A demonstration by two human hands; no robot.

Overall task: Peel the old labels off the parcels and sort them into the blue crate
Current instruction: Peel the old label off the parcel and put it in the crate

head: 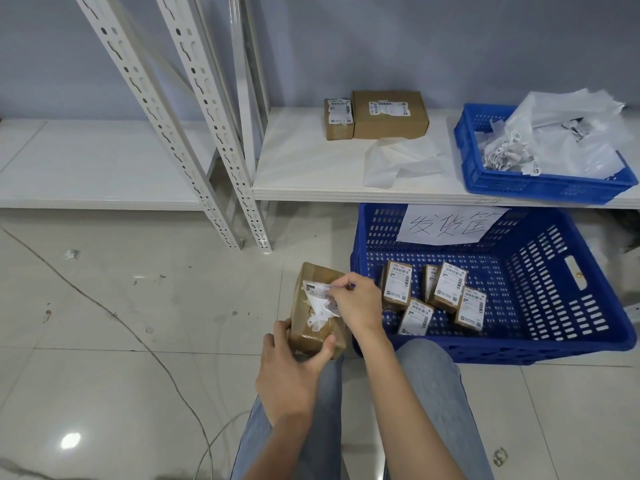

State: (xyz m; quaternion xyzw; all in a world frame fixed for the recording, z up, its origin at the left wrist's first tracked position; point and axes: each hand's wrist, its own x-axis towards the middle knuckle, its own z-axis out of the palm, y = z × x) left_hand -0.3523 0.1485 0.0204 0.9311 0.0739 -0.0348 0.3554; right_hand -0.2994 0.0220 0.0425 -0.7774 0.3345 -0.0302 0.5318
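Your white shelf carries two labelled cardboard boxes touching side by side, a crumpled clear plastic sheet and a small blue crate of paper scraps. Your tiled floor carries the large blue crate, the shelf uprights and a thin cable.

We see both our forearms bare to the bottom edge of the view, with no sleeves, watch or rings showing on the left hand or the right hand. Our legs are in light blue, faded denim jeans.
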